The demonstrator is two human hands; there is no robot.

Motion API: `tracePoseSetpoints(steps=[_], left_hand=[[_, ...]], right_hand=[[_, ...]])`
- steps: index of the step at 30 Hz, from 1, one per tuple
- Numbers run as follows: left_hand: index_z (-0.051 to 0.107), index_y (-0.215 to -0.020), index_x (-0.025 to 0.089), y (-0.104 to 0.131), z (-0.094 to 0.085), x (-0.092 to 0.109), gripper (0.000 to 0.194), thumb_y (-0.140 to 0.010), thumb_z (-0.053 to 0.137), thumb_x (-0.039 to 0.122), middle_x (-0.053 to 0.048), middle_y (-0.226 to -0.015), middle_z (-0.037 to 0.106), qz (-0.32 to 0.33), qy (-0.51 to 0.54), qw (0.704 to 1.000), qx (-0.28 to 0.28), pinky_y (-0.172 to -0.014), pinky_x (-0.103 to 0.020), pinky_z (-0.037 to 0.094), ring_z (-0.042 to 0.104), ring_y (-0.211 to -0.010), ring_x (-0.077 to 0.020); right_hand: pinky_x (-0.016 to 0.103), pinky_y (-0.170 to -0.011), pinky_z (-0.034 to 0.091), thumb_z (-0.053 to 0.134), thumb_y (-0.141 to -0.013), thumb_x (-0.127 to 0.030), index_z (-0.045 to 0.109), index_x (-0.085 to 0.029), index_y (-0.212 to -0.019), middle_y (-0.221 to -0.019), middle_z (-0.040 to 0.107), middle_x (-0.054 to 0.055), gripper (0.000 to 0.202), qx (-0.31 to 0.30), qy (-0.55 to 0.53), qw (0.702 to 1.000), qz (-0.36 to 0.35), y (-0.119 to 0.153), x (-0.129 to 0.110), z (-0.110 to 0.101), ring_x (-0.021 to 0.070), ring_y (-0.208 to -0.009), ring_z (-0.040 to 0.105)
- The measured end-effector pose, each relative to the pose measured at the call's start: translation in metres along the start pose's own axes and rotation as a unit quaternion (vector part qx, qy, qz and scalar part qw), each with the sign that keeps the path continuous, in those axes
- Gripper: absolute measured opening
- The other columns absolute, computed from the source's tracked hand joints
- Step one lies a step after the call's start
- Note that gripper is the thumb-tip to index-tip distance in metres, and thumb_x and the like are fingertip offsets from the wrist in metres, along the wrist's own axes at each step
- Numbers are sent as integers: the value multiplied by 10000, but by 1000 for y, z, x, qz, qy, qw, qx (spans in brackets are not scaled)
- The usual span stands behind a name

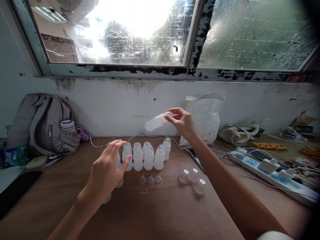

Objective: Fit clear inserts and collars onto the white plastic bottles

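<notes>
A whitish translucent bottle (157, 122) is pinched in my right hand (181, 121), tilted in the air above the table's back edge. My left hand (107, 166) has its thumb and fingers apart near the left end of a group of upright frosted bottles (138, 158); it partly hides the leftmost ones. In front of the bottles stand small clear nipple-shaped pieces (150, 180) in a row. To the right lie clear round caps (198, 188) and small white discs (202, 181). Other round clear pieces (107, 199) are partly behind my left hand.
A bubble-wrap bag (203, 116) leans on the wall behind my right arm. A phone (195, 159) lies under that arm. White power strips (272, 176) and cables are at the right. A grey backpack (42, 123) and a black object (17, 191) are at the left.
</notes>
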State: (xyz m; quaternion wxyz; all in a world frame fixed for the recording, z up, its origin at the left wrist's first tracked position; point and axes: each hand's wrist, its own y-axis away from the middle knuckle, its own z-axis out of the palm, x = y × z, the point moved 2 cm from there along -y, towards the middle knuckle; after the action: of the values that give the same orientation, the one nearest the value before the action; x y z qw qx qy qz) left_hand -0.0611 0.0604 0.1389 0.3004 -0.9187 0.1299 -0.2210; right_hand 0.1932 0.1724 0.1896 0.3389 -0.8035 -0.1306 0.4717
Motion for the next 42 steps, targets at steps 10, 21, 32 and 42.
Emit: tracePoseSetpoints(steps=[10, 21, 32, 42], left_hand=[[468, -1106, 284, 12, 11, -8, 350, -817, 343, 437, -28, -893, 633, -4, -79, 938, -339, -629, -296, 400, 598, -793, -234], [515, -1058, 184, 5, 51, -38, 469, -609, 632, 255, -96, -1058, 589, -57, -164, 843, -510, -821, -373, 397, 525, -1004, -282], [555, -938, 170, 12, 68, -43, 312, -627, 574, 183, -108, -986, 624, -17, -180, 860, -477, -758, -356, 421, 560, -955, -276], [552, -845, 193, 35, 68, 7, 183, -688, 510, 277, -61, -832, 611, 137, -13, 900, -413, -632, -329, 441, 586, -756, -246]], right_hand=[[245, -671, 429, 650, -642, -235, 615, -173, -886, -878, 621, 64, 254, -312, 246, 917, 27, 3, 75, 64, 190, -836, 574], [213, -577, 390, 678, -586, -299, 615, -188, -842, -875, 609, 48, 286, -403, 266, 876, 23, 8, 73, 65, 184, -770, 571], [225, -639, 403, 507, -765, -262, 590, -181, -865, -846, 623, 55, 153, -241, 219, 943, -64, 28, 28, 34, 158, -758, 561], [277, -569, 410, 454, -806, -262, 504, -193, -926, -740, 569, 38, 147, -227, 190, 953, -64, 187, 54, 31, 169, -624, 539]])
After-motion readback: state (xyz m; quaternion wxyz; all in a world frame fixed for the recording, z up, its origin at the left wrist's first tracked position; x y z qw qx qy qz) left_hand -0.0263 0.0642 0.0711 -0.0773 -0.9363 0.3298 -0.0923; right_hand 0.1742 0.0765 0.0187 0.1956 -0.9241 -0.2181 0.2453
